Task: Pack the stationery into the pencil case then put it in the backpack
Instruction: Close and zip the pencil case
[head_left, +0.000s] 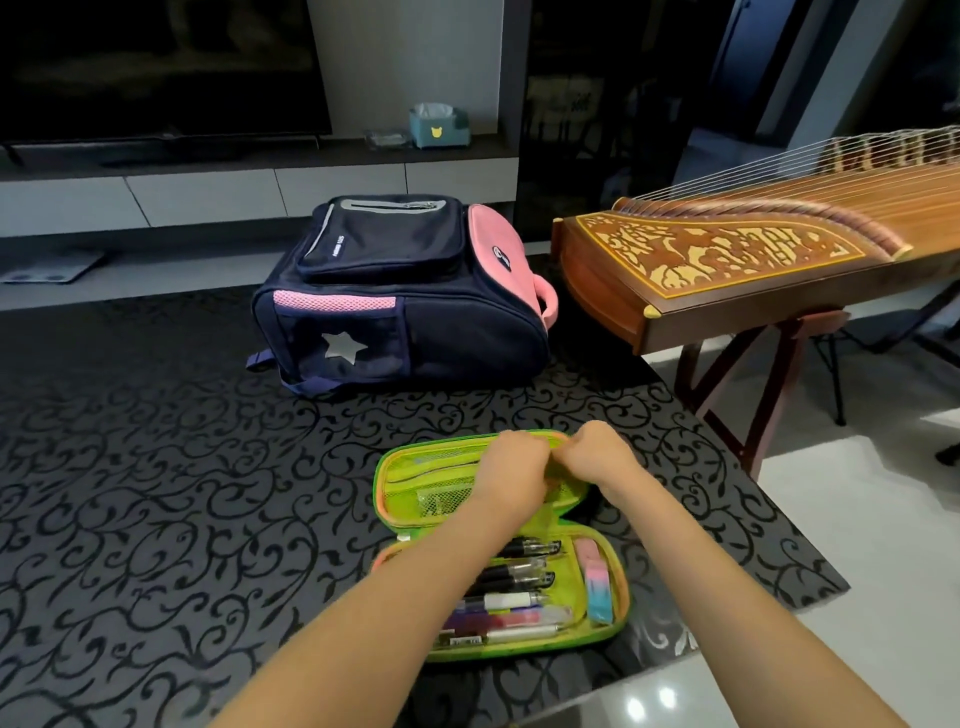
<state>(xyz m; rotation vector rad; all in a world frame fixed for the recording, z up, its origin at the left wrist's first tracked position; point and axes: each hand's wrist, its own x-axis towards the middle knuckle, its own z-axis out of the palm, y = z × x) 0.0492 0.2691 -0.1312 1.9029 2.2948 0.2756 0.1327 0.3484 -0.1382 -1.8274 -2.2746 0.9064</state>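
Note:
A green pencil case lies open on the dark patterned rug, its lid tilted up at the far side. The near half holds several pens and a pink-and-blue eraser. My left hand and my right hand meet at the far right rim of the lid, fingers curled on its edge; what they pinch is hidden. A navy and pink backpack lies on its back beyond the case, zipped shut.
A wooden zither on a stand stands at the right, close to the backpack. The black patterned rug covers the floor, with white tiles at the right. A TV console with a tissue box runs along the back.

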